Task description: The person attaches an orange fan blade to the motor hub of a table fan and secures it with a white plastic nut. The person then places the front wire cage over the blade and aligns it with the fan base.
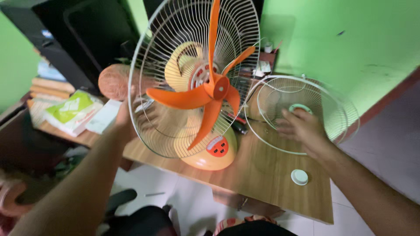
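Orange fan blade is standing in the rear guard, whose rim the left hand is clasping; the right hand is resting, fingers spread, on the detached front guard lying on the wooden surface.

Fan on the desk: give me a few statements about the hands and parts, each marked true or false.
1. The fan blades are orange. True.
2. The front grille is mounted on the fan. False: it lies detached on the wooden table.
3. The right hand rests on the detached grille. True.
4. The left hand holds the white round cap. False: it is at the rear grille; the cap lies on the table.
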